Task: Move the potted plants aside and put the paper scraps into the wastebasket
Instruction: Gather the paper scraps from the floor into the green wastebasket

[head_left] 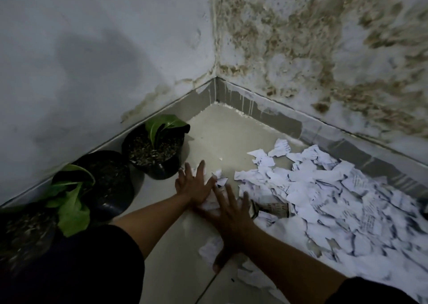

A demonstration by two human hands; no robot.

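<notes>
Two flat hands on torn paper in a stained corner.

Left hand (194,185) spread wide, fingers open, pressed flat on a few crumpled white bits, gripping nothing. Right hand (228,213) also open and flat, blurred, on more bits. Big heap of paper scraps (335,199) to the right, thin, jagged, white with dark print, smeared and cut off at the edge. Three potted plants (155,148) lined up along the left wall, in soft black bags with grainy soil and smooth green leaves; nearest one dark and cut off. Something shiny and round (271,210) half buried under scraps, hard to tell what. Smooth pale floor tiles (222,132). Rough wall (312,49) blotched brown.
</notes>
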